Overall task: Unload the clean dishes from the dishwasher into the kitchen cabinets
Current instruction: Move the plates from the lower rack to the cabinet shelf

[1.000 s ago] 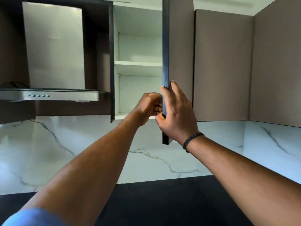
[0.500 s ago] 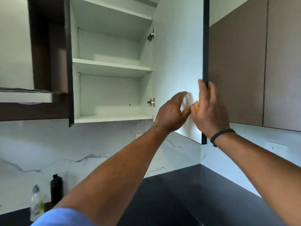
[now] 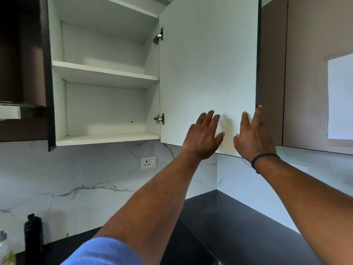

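A wall cabinet [image 3: 107,138] stands open above the counter, white inside, with two bare shelves. Its door [image 3: 208,60] is swung fully out to the right, white inner face towards me. My left hand [image 3: 203,135] is raised in front of the door's lower part, fingers straight and spread, holding nothing. My right hand [image 3: 253,134] is beside it at the door's outer edge, fingers straight, fingertips at the dark edge. No dishes and no dishwasher are in view.
A black countertop [image 3: 235,232] runs into the corner below, under a marble backsplash with a wall socket [image 3: 148,162]. A black bottle [image 3: 32,234] and a clear bottle [image 3: 4,247] stand at lower left. Closed brown cabinets [image 3: 305,83] are on the right; a range hood [image 3: 9,111] sits far left.
The door swung from nearly edge-on to fully open. My right hand released its grip on the door edge, and both hands now have straight fingers. The view turned right.
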